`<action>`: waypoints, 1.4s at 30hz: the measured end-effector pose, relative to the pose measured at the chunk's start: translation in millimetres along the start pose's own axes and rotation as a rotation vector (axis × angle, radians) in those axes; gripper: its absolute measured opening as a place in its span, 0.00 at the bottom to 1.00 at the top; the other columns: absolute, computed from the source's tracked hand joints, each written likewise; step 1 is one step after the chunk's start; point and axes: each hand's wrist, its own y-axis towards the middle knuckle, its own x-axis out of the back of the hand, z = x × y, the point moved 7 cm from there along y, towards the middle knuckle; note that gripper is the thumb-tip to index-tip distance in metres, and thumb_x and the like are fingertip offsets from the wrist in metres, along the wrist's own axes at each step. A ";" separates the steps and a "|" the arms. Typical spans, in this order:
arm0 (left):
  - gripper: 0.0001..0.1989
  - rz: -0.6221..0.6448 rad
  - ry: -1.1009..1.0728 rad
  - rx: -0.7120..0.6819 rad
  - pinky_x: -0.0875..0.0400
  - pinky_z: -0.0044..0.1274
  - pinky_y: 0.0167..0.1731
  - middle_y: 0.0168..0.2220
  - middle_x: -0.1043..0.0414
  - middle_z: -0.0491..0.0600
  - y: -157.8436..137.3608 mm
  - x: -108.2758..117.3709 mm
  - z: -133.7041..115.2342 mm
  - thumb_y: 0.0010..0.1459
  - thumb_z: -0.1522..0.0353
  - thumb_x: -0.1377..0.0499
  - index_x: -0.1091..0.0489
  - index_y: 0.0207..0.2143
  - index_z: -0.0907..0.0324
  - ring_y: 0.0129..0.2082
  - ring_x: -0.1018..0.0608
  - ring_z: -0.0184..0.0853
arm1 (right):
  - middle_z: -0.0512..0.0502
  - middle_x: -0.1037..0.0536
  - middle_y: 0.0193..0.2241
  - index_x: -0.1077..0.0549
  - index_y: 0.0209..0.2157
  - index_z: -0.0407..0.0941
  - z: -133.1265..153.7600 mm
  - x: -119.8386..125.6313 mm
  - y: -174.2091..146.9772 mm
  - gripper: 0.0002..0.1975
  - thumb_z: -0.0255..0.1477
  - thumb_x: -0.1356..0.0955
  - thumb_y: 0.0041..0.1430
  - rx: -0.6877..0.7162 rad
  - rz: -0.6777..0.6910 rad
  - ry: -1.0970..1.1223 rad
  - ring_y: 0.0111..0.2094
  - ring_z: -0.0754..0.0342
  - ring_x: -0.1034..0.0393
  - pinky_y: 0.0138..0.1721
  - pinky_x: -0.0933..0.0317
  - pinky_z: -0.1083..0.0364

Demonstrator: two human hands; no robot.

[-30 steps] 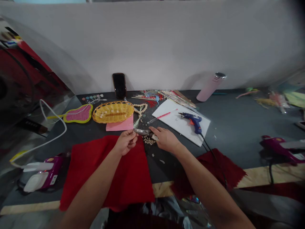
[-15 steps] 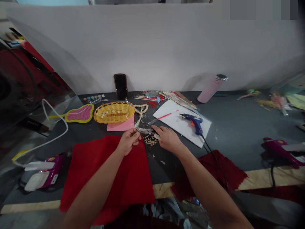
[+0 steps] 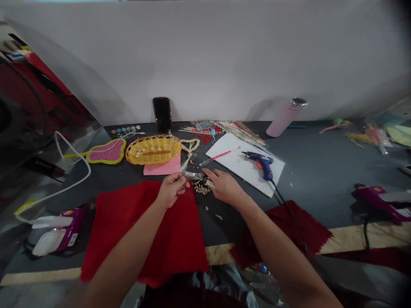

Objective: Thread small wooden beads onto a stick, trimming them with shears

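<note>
In my right hand [image 3: 226,186] is a pair of pruning shears [image 3: 194,176], its handles inside my closed fingers and its metal blades pointing left. My left hand [image 3: 173,188] is closed in a pinch close to the blade tips; what sits between those fingertips is too small to make out. Just below the shears, a pile of small pale cut pieces [image 3: 202,188] lies on the dark table. Under my left wrist spreads a red cloth [image 3: 141,231]. A string of pale beads with a tassel [image 3: 190,147] lies beyond the blades.
A yellow woven basket [image 3: 154,157] with a few pale pieces overlaps a pink pad [image 3: 162,167]. To the right, a blue glue gun [image 3: 265,164] rests on a white board [image 3: 224,149], its cord trailing forward. A phone [image 3: 162,113] and a pink tumbler [image 3: 284,119] stand at the back.
My hands and the shears stay in nearly the same place, close together over the cut pieces. The whole view has shifted slightly.
</note>
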 end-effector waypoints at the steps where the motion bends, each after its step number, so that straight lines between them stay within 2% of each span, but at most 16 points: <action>1: 0.11 0.000 0.001 0.000 0.54 0.13 0.15 0.20 0.32 0.46 0.1 0.4 -0.2 0.48 0.66 0.38 0.35 0.25 0.64 0.14 0.45 0.18 | 0.39 0.32 0.45 0.49 0.59 0.45 1.1 0.5 0.1 0.31 0.26 0.39 0.53 0.003 0.000 -0.001 0.42 0.48 0.35 0.44 0.45 0.52; 10: 0.12 -0.009 0.039 -0.011 0.58 0.14 0.14 0.18 0.34 0.45 0.4 6.5 1.3 0.49 0.63 0.39 0.33 0.26 0.65 0.13 0.49 0.17 | 0.41 0.30 0.43 0.47 0.58 0.47 2.9 1.1 -0.6 0.30 0.25 0.40 0.52 -0.039 0.037 -0.038 0.40 0.50 0.33 0.40 0.43 0.55; 16: 0.12 -0.016 0.063 -0.011 0.55 0.15 0.14 0.17 0.34 0.45 -1.0 3.0 -1.2 0.47 0.63 0.38 0.35 0.25 0.64 0.13 0.46 0.18 | 0.40 0.32 0.46 0.50 0.60 0.47 1.1 1.3 1.1 0.34 0.24 0.38 0.50 0.008 0.017 -0.034 0.42 0.48 0.36 0.45 0.46 0.52; 22: 0.13 0.031 0.064 0.051 0.55 0.15 0.14 0.15 0.36 0.45 -3.0 -1.8 -0.1 0.47 0.63 0.37 0.33 0.25 0.65 0.12 0.45 0.19 | 0.40 0.34 0.49 0.52 0.60 0.46 -0.3 2.0 0.9 0.32 0.25 0.40 0.53 0.045 -0.008 -0.008 0.47 0.48 0.39 0.47 0.47 0.52; 28: 0.12 0.027 0.041 0.062 0.54 0.16 0.14 0.15 0.37 0.44 -3.2 -0.9 -0.1 0.47 0.64 0.37 0.33 0.25 0.64 0.12 0.44 0.20 | 0.40 0.32 0.45 0.48 0.59 0.46 3.2 1.3 0.9 0.31 0.24 0.39 0.51 0.041 0.021 0.012 0.43 0.49 0.35 0.44 0.46 0.53; 34: 0.12 0.013 0.025 0.049 0.55 0.15 0.13 0.14 0.38 0.43 -4.5 0.9 -1.1 0.46 0.63 0.37 0.34 0.25 0.64 0.12 0.45 0.19 | 0.41 0.30 0.44 0.48 0.59 0.46 4.6 -1.7 -0.2 0.30 0.25 0.40 0.53 0.020 0.056 0.002 0.41 0.50 0.33 0.42 0.44 0.55; 42: 0.12 0.073 0.069 0.014 0.53 0.16 0.14 0.14 0.38 0.43 -6.1 -4.0 -2.9 0.49 0.62 0.39 0.33 0.25 0.64 0.13 0.42 0.21 | 0.41 0.30 0.45 0.46 0.58 0.45 0.6 -0.5 -1.0 0.28 0.24 0.40 0.54 0.116 0.036 0.092 0.42 0.51 0.33 0.42 0.43 0.55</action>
